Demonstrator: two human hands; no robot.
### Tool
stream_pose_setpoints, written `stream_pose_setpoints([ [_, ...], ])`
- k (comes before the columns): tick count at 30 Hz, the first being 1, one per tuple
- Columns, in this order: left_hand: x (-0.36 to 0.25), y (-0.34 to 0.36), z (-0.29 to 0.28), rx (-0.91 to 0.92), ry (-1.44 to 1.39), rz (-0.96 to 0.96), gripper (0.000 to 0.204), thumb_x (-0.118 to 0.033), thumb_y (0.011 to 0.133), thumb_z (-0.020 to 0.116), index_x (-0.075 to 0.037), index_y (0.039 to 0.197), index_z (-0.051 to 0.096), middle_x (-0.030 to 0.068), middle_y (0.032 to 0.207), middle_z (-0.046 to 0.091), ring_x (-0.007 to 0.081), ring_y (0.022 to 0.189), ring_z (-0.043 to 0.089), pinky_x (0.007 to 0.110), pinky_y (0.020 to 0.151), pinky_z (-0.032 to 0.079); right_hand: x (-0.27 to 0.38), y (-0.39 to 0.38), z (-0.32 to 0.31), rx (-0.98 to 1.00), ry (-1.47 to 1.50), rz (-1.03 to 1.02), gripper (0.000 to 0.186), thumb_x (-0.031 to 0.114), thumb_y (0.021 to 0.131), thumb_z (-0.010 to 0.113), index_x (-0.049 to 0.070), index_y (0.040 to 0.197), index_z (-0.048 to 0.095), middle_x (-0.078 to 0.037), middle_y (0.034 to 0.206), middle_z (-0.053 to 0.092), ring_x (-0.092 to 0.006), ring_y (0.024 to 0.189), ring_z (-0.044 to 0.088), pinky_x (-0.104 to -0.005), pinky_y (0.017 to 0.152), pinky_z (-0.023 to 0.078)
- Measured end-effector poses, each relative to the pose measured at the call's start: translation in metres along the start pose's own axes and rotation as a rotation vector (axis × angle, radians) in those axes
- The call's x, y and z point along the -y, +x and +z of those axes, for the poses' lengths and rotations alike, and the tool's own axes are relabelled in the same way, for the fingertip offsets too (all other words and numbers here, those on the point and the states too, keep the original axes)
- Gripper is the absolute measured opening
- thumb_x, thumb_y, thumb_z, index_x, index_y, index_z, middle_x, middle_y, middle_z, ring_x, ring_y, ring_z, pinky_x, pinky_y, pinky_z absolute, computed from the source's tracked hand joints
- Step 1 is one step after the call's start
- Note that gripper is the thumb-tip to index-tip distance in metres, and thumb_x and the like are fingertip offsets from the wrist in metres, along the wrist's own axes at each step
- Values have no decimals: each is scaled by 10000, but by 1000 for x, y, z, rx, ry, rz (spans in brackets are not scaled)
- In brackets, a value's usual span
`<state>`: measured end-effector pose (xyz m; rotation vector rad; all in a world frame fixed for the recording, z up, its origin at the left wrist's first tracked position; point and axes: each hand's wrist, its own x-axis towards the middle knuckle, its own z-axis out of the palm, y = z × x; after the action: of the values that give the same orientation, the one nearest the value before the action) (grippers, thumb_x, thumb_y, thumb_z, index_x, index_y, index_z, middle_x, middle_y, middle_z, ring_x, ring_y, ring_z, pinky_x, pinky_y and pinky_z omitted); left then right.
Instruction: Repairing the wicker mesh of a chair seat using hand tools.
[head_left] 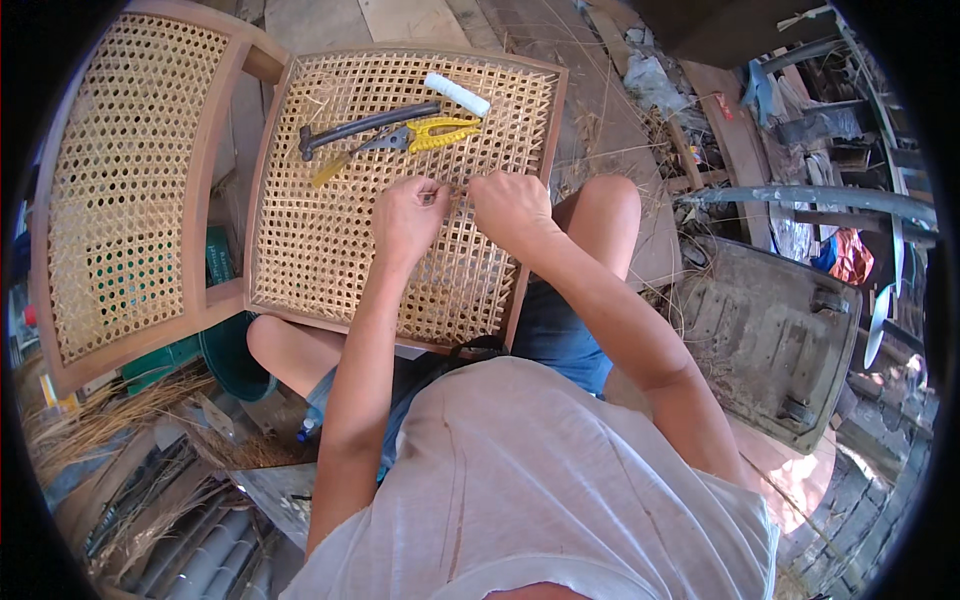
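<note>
A wooden-framed seat panel with woven cane (330, 240) lies across my lap. Over its right half, my left hand (408, 215) is closed in a pinch, close beside my right hand (510, 207), also closed. What looks like a thin cane strand runs between the fingertips; most of it is hidden by the fingers. Beyond the hands, on the weave, rest a dark-handled hammer (372, 128) and snips with yellow handles (440, 133). A thin yellowish tool or strip (330, 169) lies by the snips' blades. Farther back is a white cylinder (457, 94).
The cane backrest (130, 190) joins the seat at the left. A green bucket (236, 352) stands below it, near loose straw-like strands (120, 415). To the right are a worn grey board with casters (765, 345) and a curved pipe (820, 198) among clutter.
</note>
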<state>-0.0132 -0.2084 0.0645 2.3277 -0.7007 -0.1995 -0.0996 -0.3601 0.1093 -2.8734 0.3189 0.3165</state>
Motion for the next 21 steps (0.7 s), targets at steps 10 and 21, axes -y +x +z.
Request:
stream_pose_setpoints([
  [10, -14, 7, 6, 214, 41, -2, 294, -326, 879, 804, -56, 996, 798, 146, 915, 778, 281, 843, 753, 373, 776, 578, -20, 13, -5, 12, 22, 18, 174, 202, 877, 664, 73, 943, 761, -134, 907, 772, -317, 881, 768, -443, 735, 598],
  [21, -25, -17, 12, -12, 194, 87, 262, -171, 848, 777, -35, 1071, 788, 173, 1018, 781, 286, 896, 767, 350, 779, 585, -100, -12, -60, 58, -43, 220, 342, 366, 931, 678, 45, 984, 784, -171, 999, 779, -289, 959, 769, -455, 780, 596],
])
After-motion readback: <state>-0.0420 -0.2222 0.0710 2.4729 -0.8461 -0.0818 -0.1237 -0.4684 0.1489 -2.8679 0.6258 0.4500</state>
